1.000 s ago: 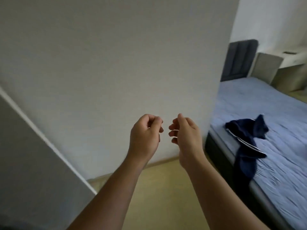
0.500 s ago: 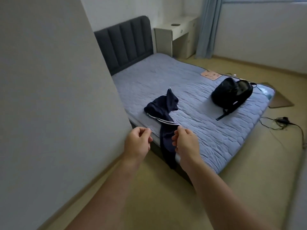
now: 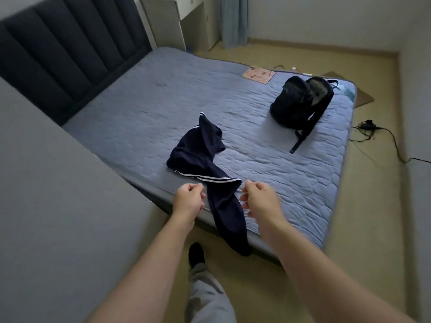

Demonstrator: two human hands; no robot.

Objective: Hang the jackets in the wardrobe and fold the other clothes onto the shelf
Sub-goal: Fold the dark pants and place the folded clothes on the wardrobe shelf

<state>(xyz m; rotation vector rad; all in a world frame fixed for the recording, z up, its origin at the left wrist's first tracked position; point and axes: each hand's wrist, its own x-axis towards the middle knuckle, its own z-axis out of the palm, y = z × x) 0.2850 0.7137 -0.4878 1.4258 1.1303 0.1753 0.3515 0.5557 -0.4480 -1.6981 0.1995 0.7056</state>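
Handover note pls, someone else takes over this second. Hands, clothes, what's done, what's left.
Left hand: fingers curled, holding nothing, just left of the garment.
Right hand: fingers curled, holding nothing, just right of it.
Navy garment with white stripes: crumpled near the close edge of the bed, one end hanging over the side towards the floor. Neither hand grips it.
Black backpack: further along the bed.
Done: nothing this view can confirm; wardrobe and shelf are out of view.
Left: pick up the garment, check whether it is a jacket, then hang or fold it.
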